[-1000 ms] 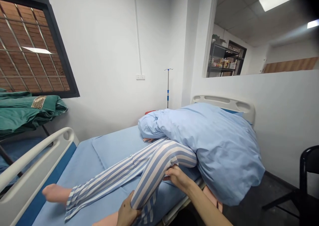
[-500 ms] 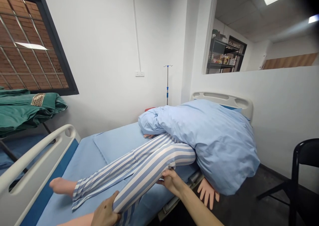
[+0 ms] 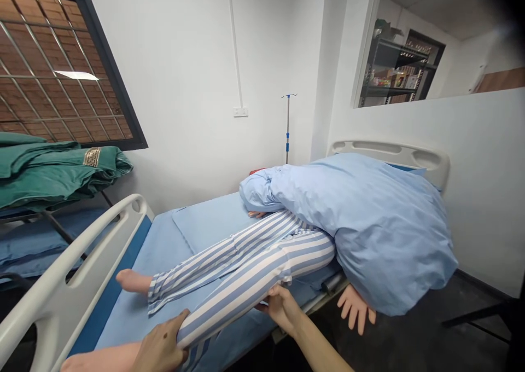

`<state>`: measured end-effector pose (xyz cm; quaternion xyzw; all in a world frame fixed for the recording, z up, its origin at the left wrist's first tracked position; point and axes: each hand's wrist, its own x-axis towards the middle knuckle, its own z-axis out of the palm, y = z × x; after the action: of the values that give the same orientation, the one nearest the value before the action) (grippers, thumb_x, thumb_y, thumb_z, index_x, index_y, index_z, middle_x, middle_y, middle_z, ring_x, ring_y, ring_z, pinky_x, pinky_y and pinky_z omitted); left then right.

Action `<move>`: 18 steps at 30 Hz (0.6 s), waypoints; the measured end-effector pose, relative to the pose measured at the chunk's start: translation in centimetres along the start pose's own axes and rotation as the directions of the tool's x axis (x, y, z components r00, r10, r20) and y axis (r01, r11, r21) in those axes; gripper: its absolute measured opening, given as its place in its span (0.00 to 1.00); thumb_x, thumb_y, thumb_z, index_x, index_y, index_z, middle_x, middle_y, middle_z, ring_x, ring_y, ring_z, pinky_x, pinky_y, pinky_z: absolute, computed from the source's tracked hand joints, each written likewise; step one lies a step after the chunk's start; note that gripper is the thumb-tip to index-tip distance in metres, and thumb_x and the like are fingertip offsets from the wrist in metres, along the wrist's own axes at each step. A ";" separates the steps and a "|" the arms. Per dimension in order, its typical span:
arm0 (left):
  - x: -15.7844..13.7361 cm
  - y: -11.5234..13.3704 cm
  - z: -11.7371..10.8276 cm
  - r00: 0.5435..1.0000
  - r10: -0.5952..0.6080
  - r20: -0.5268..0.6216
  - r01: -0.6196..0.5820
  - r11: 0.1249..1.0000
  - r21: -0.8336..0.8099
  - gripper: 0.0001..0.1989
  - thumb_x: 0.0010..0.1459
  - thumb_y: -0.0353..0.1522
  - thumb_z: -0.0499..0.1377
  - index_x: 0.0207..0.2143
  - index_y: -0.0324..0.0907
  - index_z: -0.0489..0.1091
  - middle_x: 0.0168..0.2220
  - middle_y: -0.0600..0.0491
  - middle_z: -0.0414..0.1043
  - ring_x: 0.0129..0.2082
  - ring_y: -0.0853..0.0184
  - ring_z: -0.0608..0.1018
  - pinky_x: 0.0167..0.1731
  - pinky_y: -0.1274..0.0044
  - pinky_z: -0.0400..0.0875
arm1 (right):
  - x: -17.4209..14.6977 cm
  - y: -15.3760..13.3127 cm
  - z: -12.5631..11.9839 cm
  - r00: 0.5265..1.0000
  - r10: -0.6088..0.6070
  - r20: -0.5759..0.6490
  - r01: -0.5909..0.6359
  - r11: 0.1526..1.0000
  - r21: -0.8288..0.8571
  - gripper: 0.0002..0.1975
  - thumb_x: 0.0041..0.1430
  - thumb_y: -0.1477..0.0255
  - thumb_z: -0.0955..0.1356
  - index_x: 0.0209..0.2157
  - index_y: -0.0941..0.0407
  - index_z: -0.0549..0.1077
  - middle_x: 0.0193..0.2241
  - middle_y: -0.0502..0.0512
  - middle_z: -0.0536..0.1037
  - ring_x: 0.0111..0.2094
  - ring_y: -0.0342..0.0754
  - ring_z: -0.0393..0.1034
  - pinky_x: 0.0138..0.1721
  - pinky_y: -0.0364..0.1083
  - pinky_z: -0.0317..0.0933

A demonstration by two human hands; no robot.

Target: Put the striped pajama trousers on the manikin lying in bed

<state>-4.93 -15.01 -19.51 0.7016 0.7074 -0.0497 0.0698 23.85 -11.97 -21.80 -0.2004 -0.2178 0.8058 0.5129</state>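
- My left hand [image 3: 159,342] is gripping the nearer striped leg [image 3: 238,296] low down.
- It is running away rightward to my right hand [image 3: 284,307], cupping it underneath.

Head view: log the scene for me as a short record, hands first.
Left hand: grips the near striped leg at its lower end
Right hand: at the underside of that leg's knee, grip partly hidden
Far striped leg: lying on the bed, bare foot showing
Quilt: light blue, bunched over the head end
Dangling hand: below the quilt's edge, beside the bed
Drip stand: upright beyond the bed
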 end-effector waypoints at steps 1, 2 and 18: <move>-0.1 -0.3 0.0 1.000 0.006 0.000 -0.006 1.000 0.004 0.34 0.37 0.29 0.48 0.52 0.42 0.56 0.48 0.51 0.63 0.46 0.60 0.66 0.43 0.73 0.58 | 0.0 0.3 -0.1 1.000 0.004 -0.006 -0.004 1.000 0.005 0.10 0.38 0.77 0.61 0.27 0.56 0.67 0.28 0.50 0.71 0.33 0.45 0.62 0.39 0.48 0.53; -0.2 -0.6 0.1 1.000 0.013 -0.002 -0.013 1.000 0.006 0.33 0.37 0.29 0.48 0.52 0.42 0.56 0.48 0.51 0.64 0.45 0.59 0.66 0.43 0.72 0.58 | 0.1 0.6 -0.1 1.000 0.006 -0.008 -0.006 1.000 0.014 0.09 0.37 0.77 0.61 0.26 0.57 0.67 0.28 0.50 0.71 0.33 0.45 0.62 0.39 0.48 0.53; -1.8 -2.0 -2.5 0.998 0.051 0.043 -0.059 0.977 0.204 0.32 0.38 0.27 0.47 0.52 0.44 0.56 0.46 0.51 0.66 0.41 0.58 0.69 0.39 0.70 0.61 | 1.3 4.9 -1.5 0.997 0.075 -0.004 -0.072 0.963 0.259 0.06 0.37 0.78 0.60 0.21 0.57 0.65 0.21 0.50 0.69 0.29 0.45 0.61 0.38 0.51 0.54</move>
<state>-7.03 -16.34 -16.76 0.7234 0.6774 -0.1333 0.0116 20.54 -12.43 -25.89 -0.1450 -0.0997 0.8444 0.5060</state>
